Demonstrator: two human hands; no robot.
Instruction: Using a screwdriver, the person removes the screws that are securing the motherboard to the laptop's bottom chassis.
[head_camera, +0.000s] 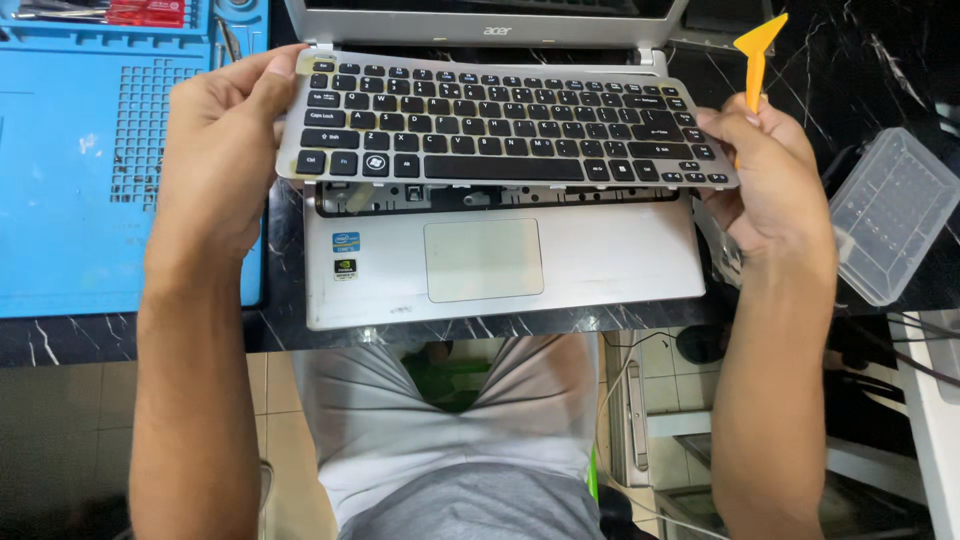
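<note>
A silver laptop (600, 270) lies open on a black marble counter, its touchpad (483, 259) facing me. Its keyboard panel (500, 125), silver-framed with black keys, is lifted off the base and tilted toward me. My left hand (215, 150) grips the panel's left edge, thumb on the top corner. My right hand (770, 170) holds the panel's right edge and also pinches an orange plastic pry tool (757, 55) that sticks upward. The bare keyboard bay (400, 200) shows under the raised panel.
A blue work mat (80, 180) with a grid of holes lies at the left, with red-handled tools (145, 12) at its top. A clear plastic box (890, 215) sits at the right. The counter edge (60, 340) runs below; cables hang at lower right.
</note>
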